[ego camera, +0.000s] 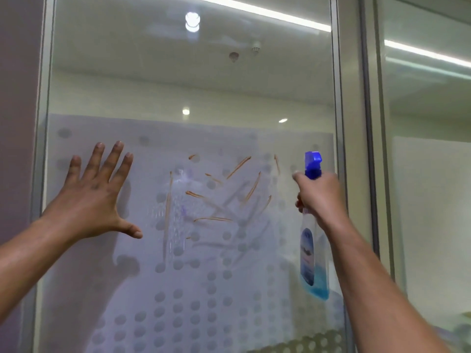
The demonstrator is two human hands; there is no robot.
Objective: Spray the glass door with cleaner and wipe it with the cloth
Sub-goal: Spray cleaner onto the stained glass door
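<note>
The glass door (pixel 193 80) fills the view, its lower half frosted with a dot pattern. Several brown streaks (pixel 244 192) mark the frosted part, and wet spray droplets (pixel 175 210) run down beside them. My right hand (pixel 319 197) grips the neck of a clear spray bottle (pixel 312 253) with a blue trigger head and blue liquid at its bottom, nozzle pointed left at the glass. My left hand (pixel 94 197) is spread flat, fingers straight, against the glass left of the streaks. No cloth is in view.
A metal door frame (pixel 349 149) stands to the right of the pane, with another glass panel (pixel 428 174) beyond it. A grey wall edge (pixel 17 98) borders the left side. Ceiling lights reflect in the upper glass.
</note>
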